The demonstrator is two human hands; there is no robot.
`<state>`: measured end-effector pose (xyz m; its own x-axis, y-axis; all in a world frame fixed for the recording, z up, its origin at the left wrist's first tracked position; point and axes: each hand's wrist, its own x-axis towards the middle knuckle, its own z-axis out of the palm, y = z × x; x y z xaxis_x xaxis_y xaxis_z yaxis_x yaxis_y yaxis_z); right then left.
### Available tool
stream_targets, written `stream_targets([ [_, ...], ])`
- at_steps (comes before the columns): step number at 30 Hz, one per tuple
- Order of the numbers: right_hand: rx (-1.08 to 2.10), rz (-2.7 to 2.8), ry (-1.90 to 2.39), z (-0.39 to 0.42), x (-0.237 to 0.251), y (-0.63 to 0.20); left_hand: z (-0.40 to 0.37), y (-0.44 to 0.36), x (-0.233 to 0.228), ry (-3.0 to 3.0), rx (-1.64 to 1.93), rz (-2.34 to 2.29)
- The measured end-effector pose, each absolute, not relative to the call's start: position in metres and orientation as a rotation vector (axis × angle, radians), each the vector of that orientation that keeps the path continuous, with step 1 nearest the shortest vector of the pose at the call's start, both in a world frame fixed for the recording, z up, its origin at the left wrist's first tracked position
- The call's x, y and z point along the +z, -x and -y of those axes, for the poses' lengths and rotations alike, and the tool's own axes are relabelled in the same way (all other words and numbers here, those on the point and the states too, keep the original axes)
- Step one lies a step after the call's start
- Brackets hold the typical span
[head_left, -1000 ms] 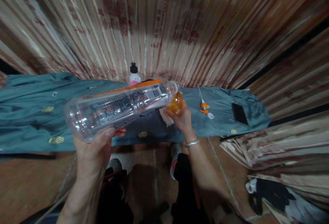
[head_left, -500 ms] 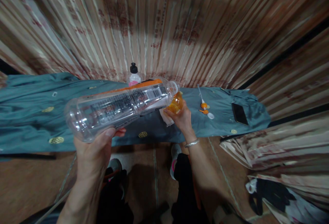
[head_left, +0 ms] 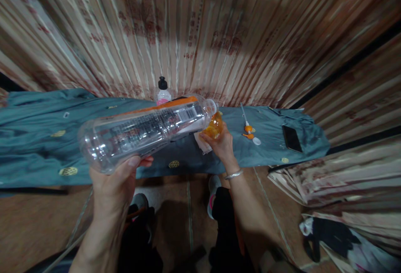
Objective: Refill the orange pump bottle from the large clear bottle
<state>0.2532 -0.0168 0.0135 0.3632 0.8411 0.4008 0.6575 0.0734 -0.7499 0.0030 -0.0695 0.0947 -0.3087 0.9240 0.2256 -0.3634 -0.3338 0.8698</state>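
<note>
My left hand is wrapped round the base end of a large clear plastic bottle with an orange-edged label. The bottle is tilted nearly flat, its uncapped mouth pointing right and slightly up in the picture. Close under that mouth, my right hand grips a small amber see-through bottle. Whether the two mouths touch, or liquid flows between them, I cannot make out. Right of my right hand lies an orange-and-white pump head with a thin tube, beside a small clear disc.
A green cloth with yellow motifs covers the narrow table. Behind the large bottle stands a clear bottle with a black cap. A black phone lies near the right end, and a pale crumpled piece beneath my right hand. Pleated curtains hang behind.
</note>
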Motion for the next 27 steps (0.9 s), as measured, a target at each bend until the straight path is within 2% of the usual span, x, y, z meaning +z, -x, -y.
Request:
stream_targets([
  [27,0.267,1.318,1.682,0.0170,0.0165,-0.2508,0.0717,-0.0020,0.0942,-0.976,1.781,-0.897],
])
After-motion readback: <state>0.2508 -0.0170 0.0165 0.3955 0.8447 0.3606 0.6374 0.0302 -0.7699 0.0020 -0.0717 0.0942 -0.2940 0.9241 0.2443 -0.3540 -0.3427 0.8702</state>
